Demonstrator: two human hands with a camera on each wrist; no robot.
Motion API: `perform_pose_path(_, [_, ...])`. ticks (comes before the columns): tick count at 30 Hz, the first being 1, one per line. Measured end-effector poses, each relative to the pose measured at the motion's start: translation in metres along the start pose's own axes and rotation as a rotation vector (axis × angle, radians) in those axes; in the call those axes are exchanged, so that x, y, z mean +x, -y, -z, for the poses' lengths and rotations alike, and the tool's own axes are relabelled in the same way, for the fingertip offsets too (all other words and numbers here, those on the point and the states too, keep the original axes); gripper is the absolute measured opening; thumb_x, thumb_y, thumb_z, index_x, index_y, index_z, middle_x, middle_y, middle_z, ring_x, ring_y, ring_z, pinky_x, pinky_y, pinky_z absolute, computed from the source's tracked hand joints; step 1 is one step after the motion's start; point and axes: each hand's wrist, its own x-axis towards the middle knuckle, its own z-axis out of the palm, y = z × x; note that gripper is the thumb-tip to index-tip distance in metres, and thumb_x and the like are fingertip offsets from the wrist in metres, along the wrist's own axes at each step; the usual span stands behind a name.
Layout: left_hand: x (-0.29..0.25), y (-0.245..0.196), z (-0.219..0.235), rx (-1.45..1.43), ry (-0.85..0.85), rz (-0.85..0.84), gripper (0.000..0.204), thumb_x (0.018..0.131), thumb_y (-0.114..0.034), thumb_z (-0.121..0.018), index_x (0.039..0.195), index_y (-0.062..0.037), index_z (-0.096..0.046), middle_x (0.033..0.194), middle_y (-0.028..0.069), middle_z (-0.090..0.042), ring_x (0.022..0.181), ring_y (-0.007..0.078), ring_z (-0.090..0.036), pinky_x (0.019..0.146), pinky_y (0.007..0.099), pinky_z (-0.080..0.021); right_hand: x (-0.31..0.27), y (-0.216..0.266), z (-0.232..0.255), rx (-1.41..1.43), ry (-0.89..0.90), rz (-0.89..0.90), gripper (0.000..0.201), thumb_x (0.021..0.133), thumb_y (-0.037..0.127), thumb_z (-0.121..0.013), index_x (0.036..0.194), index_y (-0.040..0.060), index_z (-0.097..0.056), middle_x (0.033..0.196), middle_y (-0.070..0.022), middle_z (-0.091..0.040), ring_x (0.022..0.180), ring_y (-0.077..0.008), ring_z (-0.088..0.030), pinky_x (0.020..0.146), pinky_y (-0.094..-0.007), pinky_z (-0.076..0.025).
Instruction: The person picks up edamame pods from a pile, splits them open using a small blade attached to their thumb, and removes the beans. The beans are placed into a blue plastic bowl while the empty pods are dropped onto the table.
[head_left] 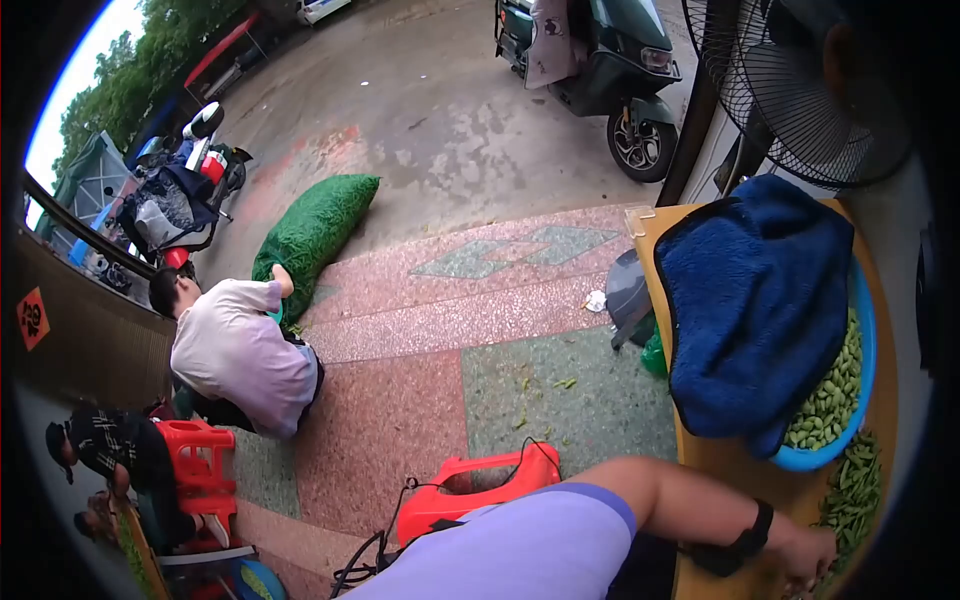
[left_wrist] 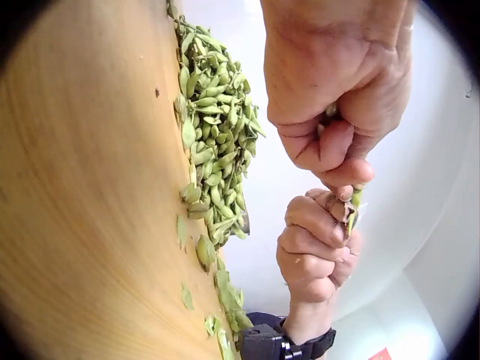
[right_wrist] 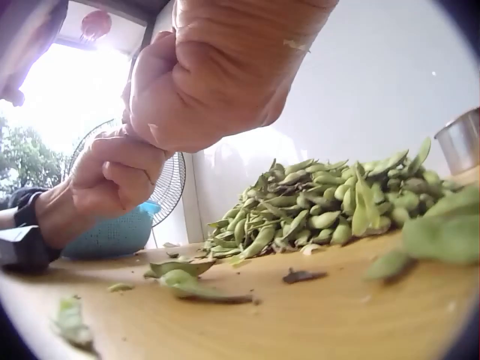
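1. We are pinching one pod [left_wrist: 354, 201] between both hands above the desk [left_wrist: 82, 195].
2. Our left hand [left_wrist: 337, 90] is gripping its upper end, our right hand [left_wrist: 315, 251] its lower end.
3. The pod pile [left_wrist: 214, 142] is lying beside them.

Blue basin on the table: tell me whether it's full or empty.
Partly full: green pods show inside the blue basin, though a blue towel hides most of it.

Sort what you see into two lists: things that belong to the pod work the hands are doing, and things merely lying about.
In the work: left hand, right hand, the pod pinched between them, pile of edamame pods, blue basket, wooden table.

Lying about: blue towel, fan, steel pot, red stool, scooter.
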Motion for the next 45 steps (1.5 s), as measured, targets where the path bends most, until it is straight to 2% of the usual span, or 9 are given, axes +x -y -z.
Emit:
perform_pose_path(2, [0.003,0.005,-0.003,0.063,-0.072,0.139,0.024,0.076,-0.019,-0.068,0.097,-0.0081,-0.067,0.090,0.0107,-0.066,0.083,0.0166,-0.061,0.071,0.0279,-0.047,0.001,0.009,-0.010,-0.018,-0.024,0.021,0.022,0.089,0.011,-0.048,0.099,-0.0065,-0.056,0.091,-0.0158,-0.060,0.081,-0.0223,-0.056,0.071,-0.0306,-0.045])
perform_pose_path(4, [0.026,0.047,-0.012,0.080,-0.149,-0.050,0.017,0.059,0.002,-0.067,0.052,0.0026,-0.051,0.053,0.0089,-0.056,0.048,0.0162,-0.056,0.044,0.0290,-0.045,-0.012,0.032,-0.037,-0.251,-0.104,0.146,0.024,0.089,0.013,-0.049,0.100,-0.0069,-0.056,0.089,-0.0155,-0.059,0.080,-0.0229,-0.055,0.074,-0.0305,-0.045])
perform_pose_path(13, [0.040,0.074,-0.010,0.278,-0.221,-0.282,0.022,0.050,-0.009,-0.075,0.057,-0.0004,-0.056,0.056,0.0062,-0.058,0.051,0.0153,-0.052,0.050,0.0315,-0.043,-0.016,0.030,-0.049,-0.496,-0.217,0.302,0.023,0.089,0.016,-0.052,0.099,-0.0045,-0.056,0.091,-0.0140,-0.059,0.084,-0.0242,-0.055,0.079,-0.0308,-0.043])
perform_pose_path(16, [-0.004,0.002,-0.002,0.065,-0.231,0.000,0.020,0.058,-0.004,-0.072,0.065,0.0033,-0.055,0.053,0.0063,-0.053,0.049,0.0124,-0.055,0.042,0.0281,-0.044,-0.011,0.019,-0.031,-0.307,-0.156,0.223,0.022,0.089,0.018,-0.051,0.100,-0.0005,-0.058,0.094,-0.0133,-0.059,0.085,-0.0237,-0.055,0.081,-0.0298,-0.042])
perform_pose_path(17, [-0.004,0.006,-0.002,-0.033,-0.206,0.051,0.016,0.061,-0.004,-0.071,0.067,0.0030,-0.058,0.053,0.0059,-0.053,0.048,0.0115,-0.054,0.043,0.0275,-0.044,0.037,-0.063,0.011,-0.239,-0.182,0.646,0.017,0.077,0.006,-0.047,0.089,-0.0022,-0.056,0.078,-0.0069,-0.053,0.072,-0.0137,-0.048,0.066,-0.0262,-0.039])
perform_pose_path(25, [-0.014,-0.024,0.002,-0.449,-0.165,0.596,0.016,0.081,-0.004,-0.061,0.097,-0.0025,-0.060,0.075,0.0025,-0.059,0.056,0.0061,-0.047,0.050,0.0184,-0.041,0.002,0.009,-0.036,-0.372,-0.431,0.517,0.013,0.074,-0.003,-0.055,0.086,0.0000,-0.051,0.076,-0.0156,-0.052,0.069,-0.0340,-0.053,0.060,-0.0375,-0.042])
perform_pose_path(33, [-0.014,-0.031,-0.001,-0.524,-0.125,0.597,0.014,0.082,-0.001,-0.058,0.096,-0.0014,-0.058,0.078,0.0088,-0.063,0.053,0.0096,-0.052,0.047,0.0192,-0.041,0.004,0.000,-0.021,-0.432,-0.568,0.496,0.017,0.075,-0.004,-0.057,0.090,-0.0011,-0.049,0.078,-0.0168,-0.053,0.068,-0.0359,-0.054,0.058,-0.0390,-0.043])
perform_pose_path(43, [-0.021,-0.034,-0.005,-0.051,0.086,0.779,0.016,0.082,-0.015,-0.062,0.086,-0.0001,-0.059,0.065,0.0052,-0.059,0.049,0.0122,-0.052,0.046,0.0228,-0.041,-0.007,0.008,-0.022,-0.247,-0.394,0.490,0.015,0.073,-0.007,-0.057,0.086,-0.0025,-0.052,0.074,-0.0156,-0.053,0.064,-0.0303,-0.055,0.055,-0.0333,-0.044])
perform_pose_path(45, [-0.023,-0.040,-0.001,0.632,-0.031,0.304,0.015,0.079,-0.015,-0.063,0.085,-0.0011,-0.060,0.063,0.0108,-0.058,0.051,0.0198,-0.054,0.050,0.0290,-0.043,-0.008,0.009,-0.020,-0.219,-0.388,0.527,0.019,0.073,-0.009,-0.056,0.091,-0.0031,-0.056,0.073,-0.0149,-0.052,0.063,-0.0275,-0.055,0.055,-0.0313,-0.044])
